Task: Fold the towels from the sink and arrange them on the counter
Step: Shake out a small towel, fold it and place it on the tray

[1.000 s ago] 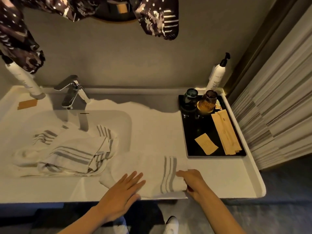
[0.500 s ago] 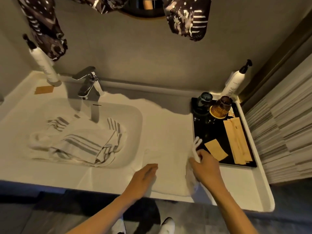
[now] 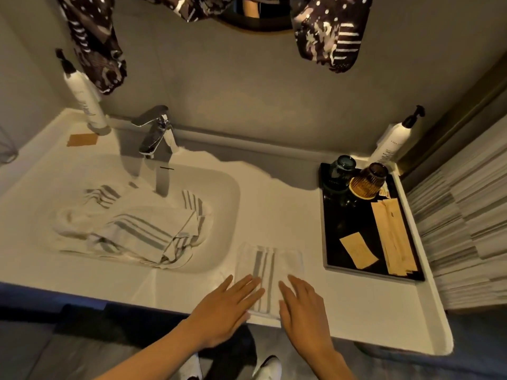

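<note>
A folded white towel with grey stripes (image 3: 270, 263) lies on the white counter (image 3: 356, 305) just right of the sink, its stripes running front to back. My left hand (image 3: 229, 308) lies flat with straight fingers on the towel's near left part. My right hand (image 3: 306, 308) rests flat on its near right part. Neither hand grips anything. A heap of crumpled white striped towels (image 3: 137, 229) fills the sink (image 3: 222, 215) at the left.
A chrome faucet (image 3: 155, 133) stands behind the sink. A black tray (image 3: 333, 256) at the right holds two tumblers (image 3: 367, 181) and paper sachets (image 3: 392, 237). Pump bottles stand at the back left (image 3: 85, 97) and back right (image 3: 392, 141). Patterned cloth hangs above.
My right hand carried the towel's right end over to the left, making it narrower, and let go. Both hands now lie flat on the folded towel.
</note>
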Demonstrator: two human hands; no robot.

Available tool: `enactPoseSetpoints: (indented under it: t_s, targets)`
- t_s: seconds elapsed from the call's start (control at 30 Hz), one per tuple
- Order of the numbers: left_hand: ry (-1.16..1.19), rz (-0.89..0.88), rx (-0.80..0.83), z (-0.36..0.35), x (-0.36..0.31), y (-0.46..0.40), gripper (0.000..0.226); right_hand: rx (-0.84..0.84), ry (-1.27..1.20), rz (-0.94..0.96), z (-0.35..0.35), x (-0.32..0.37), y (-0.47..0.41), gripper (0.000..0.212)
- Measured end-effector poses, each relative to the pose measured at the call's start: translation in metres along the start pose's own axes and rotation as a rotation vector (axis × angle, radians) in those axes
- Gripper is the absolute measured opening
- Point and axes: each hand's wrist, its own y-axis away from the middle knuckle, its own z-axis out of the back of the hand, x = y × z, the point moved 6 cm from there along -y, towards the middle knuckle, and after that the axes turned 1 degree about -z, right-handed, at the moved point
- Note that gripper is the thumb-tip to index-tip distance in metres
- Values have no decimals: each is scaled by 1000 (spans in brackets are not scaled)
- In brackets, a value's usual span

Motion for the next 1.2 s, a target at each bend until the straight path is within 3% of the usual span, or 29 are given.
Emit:
enactPoseSetpoints:
  t_s: [0.1,0.2,0.33,0.47,0.57,0.7,0.8,0.97,1.1,1.2]
  targets:
    - [5,-12,46,5,-3,0,64,-57,-119,8,11,-6,3,37]
    - [73,-30,169,9,-2,6,79,20,-44,131,6,-7,20,57]
    - [-35,-77,36,8,0,16,76,146,33,257,-18,-9,42,73]
    - [218,-63,-102,21,1,17,50,-1,-87,255,-6,-8,38,49]
    - [570,189,-127,38,15,11,22,59,-334,96,9,-17,23,25]
    - [924,550,-292,46,37,-7,17,106,-608,-196,19,-28,-11,27]
    - [844,743,-325,42,49,-21,21,83,-558,-366,18,-30,-32,30]
    - [467,928,-276,44,53,-28,42,105,-468,-647,12,-25,-38,52]
    - [651,1019,-125,42,59,-24,62,188,-487,-705,7,-12,-44,53]
    - [792,1088,13,36,65,-28,75,249,-706,-752,-2,-5,-47,55]
